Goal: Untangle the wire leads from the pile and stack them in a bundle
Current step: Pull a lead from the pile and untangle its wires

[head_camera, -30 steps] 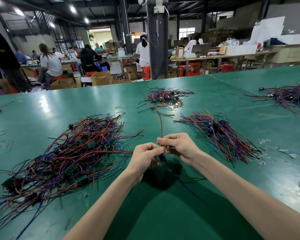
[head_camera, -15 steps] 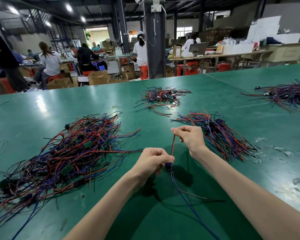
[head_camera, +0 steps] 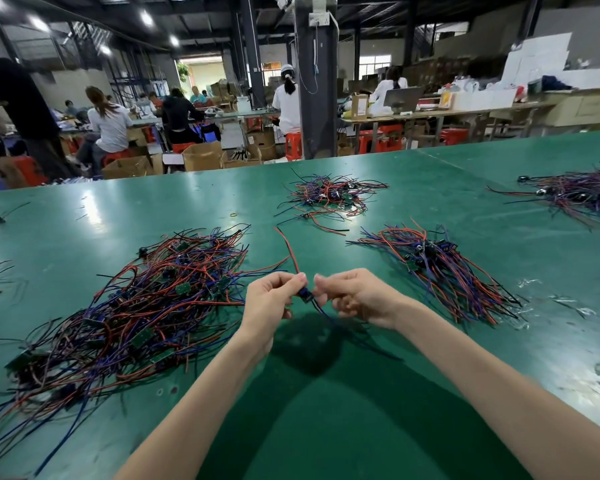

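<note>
A big tangled pile (head_camera: 136, 306) of red, blue and black wire leads with small green boards lies on the green table (head_camera: 326, 427) to my left. A straighter bundle (head_camera: 440, 271) of leads lies to my right. Between them my left hand (head_camera: 274, 303) pinches one wire lead (head_camera: 305, 294) at its small dark component; its red wire rises away from me and its blue wire trails down toward the table. My right hand (head_camera: 354, 296) is at the same component, fingers curled, pinching the lead just below it.
A smaller tangle of leads (head_camera: 329, 195) lies farther back in the middle, and another heap (head_camera: 579, 192) sits at the far right. Stray wires lie at the table's left edge. People sit at benches beyond the table's far edge.
My right hand has come back down the red wire to the component by my left hand. The red wire now sticks up freely, leaning left.
</note>
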`<state>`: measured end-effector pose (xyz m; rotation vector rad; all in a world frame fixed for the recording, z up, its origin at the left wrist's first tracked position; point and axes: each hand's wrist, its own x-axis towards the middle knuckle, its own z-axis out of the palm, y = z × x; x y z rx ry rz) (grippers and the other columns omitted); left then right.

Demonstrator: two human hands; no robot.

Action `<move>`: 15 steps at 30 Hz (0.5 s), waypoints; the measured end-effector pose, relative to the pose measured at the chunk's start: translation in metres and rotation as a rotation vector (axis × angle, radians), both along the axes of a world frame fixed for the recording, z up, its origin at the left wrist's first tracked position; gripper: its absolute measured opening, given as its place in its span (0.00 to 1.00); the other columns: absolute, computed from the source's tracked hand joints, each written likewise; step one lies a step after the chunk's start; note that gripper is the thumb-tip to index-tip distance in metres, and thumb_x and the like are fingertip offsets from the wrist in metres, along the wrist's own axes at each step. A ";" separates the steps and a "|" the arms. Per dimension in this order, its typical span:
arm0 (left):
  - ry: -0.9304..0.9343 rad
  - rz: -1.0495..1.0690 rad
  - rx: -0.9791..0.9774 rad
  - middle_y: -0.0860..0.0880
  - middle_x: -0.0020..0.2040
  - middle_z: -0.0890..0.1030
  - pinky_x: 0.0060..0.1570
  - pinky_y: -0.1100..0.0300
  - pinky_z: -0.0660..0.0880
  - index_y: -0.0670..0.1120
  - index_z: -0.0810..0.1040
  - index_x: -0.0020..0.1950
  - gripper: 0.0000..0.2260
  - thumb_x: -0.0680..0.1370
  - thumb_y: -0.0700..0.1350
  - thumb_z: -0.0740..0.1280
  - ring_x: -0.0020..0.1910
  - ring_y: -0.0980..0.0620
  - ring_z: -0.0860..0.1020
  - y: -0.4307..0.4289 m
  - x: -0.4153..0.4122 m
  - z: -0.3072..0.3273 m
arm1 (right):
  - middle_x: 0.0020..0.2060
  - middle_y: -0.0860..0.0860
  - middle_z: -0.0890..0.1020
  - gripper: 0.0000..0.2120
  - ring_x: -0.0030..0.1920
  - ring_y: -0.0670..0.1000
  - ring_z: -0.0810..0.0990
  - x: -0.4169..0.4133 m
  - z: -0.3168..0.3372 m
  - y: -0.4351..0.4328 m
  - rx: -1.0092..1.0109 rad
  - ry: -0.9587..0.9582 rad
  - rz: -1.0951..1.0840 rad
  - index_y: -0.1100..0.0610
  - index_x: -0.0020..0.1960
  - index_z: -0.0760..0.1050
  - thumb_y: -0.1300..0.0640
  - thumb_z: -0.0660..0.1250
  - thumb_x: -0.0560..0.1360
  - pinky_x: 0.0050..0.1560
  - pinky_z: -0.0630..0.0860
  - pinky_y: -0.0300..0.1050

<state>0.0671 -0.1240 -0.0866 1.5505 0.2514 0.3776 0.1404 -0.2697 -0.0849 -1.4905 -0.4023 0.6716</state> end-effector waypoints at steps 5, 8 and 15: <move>0.000 0.091 -0.005 0.58 0.26 0.76 0.26 0.68 0.66 0.47 0.80 0.36 0.07 0.75 0.44 0.70 0.24 0.64 0.70 0.006 0.004 -0.004 | 0.28 0.50 0.80 0.05 0.22 0.43 0.67 -0.016 -0.002 0.011 0.011 -0.108 0.041 0.61 0.39 0.79 0.62 0.70 0.73 0.21 0.64 0.33; -0.016 0.106 -0.042 0.59 0.25 0.76 0.25 0.69 0.67 0.47 0.80 0.38 0.06 0.75 0.44 0.70 0.24 0.64 0.69 0.007 0.005 -0.005 | 0.28 0.50 0.80 0.05 0.22 0.43 0.68 -0.019 -0.001 0.010 -0.019 -0.146 0.063 0.61 0.39 0.79 0.63 0.70 0.73 0.21 0.64 0.32; -0.005 -0.113 -0.225 0.52 0.38 0.81 0.30 0.65 0.73 0.49 0.79 0.44 0.02 0.76 0.45 0.68 0.33 0.57 0.76 0.007 0.005 -0.003 | 0.27 0.51 0.78 0.06 0.19 0.42 0.66 -0.021 -0.003 0.020 0.013 -0.188 -0.036 0.60 0.38 0.78 0.66 0.68 0.74 0.19 0.62 0.32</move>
